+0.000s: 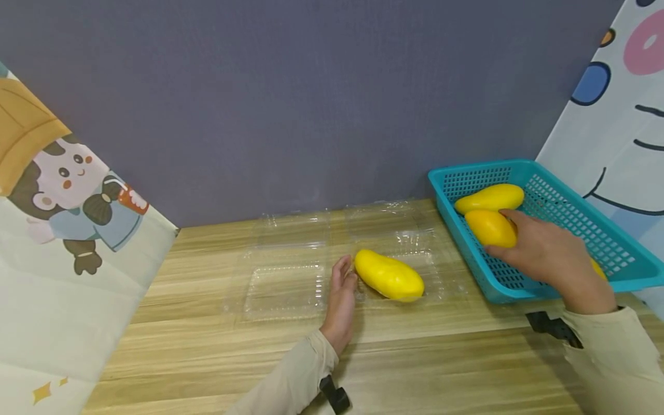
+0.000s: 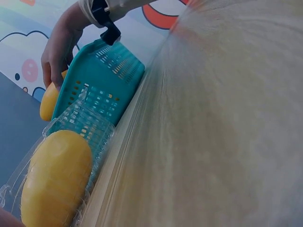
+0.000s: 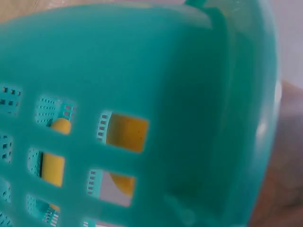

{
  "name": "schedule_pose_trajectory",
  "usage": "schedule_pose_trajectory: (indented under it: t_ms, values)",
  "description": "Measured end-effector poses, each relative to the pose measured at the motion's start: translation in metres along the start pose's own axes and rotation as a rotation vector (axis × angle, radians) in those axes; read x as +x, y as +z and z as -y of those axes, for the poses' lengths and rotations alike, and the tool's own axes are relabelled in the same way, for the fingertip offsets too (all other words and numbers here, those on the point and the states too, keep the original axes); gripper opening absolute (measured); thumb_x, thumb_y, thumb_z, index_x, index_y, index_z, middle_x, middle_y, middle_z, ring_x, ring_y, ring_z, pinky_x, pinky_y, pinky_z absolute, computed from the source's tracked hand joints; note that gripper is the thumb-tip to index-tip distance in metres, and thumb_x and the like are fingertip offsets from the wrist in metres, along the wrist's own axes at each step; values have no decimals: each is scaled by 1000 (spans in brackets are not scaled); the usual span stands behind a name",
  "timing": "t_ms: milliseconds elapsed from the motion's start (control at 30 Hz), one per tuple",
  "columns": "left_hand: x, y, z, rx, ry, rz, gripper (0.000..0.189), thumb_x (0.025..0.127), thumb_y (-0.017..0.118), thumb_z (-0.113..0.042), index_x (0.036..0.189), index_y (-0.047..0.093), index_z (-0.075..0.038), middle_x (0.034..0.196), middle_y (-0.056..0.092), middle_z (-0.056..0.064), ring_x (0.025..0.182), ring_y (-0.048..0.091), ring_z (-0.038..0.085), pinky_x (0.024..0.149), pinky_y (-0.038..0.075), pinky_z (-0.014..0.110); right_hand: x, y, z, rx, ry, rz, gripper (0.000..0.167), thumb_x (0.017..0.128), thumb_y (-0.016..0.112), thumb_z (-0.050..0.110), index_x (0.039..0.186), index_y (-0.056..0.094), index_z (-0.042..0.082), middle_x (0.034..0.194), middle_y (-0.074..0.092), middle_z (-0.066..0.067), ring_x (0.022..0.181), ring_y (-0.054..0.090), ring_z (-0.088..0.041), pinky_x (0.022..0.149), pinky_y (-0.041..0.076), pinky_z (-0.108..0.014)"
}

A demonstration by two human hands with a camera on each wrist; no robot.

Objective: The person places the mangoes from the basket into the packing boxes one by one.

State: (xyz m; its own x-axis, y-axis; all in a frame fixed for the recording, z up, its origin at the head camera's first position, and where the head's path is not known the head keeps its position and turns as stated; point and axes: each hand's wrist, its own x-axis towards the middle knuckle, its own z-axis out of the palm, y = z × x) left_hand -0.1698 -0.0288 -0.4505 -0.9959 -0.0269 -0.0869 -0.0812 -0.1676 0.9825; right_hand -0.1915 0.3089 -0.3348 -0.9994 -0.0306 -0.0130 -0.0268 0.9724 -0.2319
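My right hand reaches into the teal basket and grips a yellow mango between thumb and fingers. Behind it in the basket lies another mango, and the end of a third shows beside my wrist. On the table, one mango lies slantwise in the right clear plastic box, whose lid is folded back. My left hand rests at that box's left edge, fingers fairly straight. In the right wrist view the basket wall hides most of the hand.
A second clear plastic box with its lid folded back stands left of my left hand. A dark grey panel rises behind the wooden table. Printed cartoon sheets flank both sides.
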Motion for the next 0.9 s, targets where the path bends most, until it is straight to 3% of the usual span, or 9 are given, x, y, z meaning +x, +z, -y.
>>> schedule_pose_trajectory:
  t_ms: [633, 900]
  values:
    - [0, 1, -2, 25, -4, 3, 53, 102, 36, -13, 154, 34, -21, 163, 29, 6, 150, 29, 31, 125, 22, 52, -7, 2, 20, 17, -53, -92, 90, 87, 61, 62, 146, 39, -2, 111, 63, -29, 72, 55, -29, 49, 36, -32]
    - [0, 1, -1, 42, -6, 2, 52, 102, 35, -14, 154, 33, -21, 163, 27, 5, 151, 27, 30, 125, 21, 53, -10, 2, 33, 23, -100, -88, 91, 88, 61, 63, 150, 37, 1, 115, 64, -28, 78, 59, -30, 53, 43, -37]
